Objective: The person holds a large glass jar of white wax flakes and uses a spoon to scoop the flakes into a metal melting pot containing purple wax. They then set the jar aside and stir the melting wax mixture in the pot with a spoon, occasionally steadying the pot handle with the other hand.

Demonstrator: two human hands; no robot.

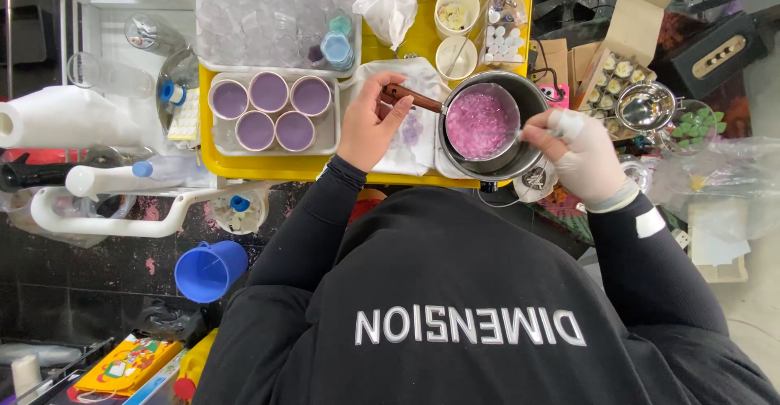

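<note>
Carefully: my left hand (pixel 370 125) grips the pan handle (pixel 410 98), my gloved right hand (pixel 587 155) pinches a stirrer; tilting would spill purple wax (pixel 479 122) onto the cloth (pixel 414 141).

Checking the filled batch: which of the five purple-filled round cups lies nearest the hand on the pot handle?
The top-row right cup, closest to the left hand.

Bright, even overhead light, shadows soft and short. Glare on the steel pot (pixel 487 129) rim and small strainer (pixel 644 106) far right. Centre sharp; slight wide-angle bend at edges. Dark floor near left is dim, low detail.
</note>
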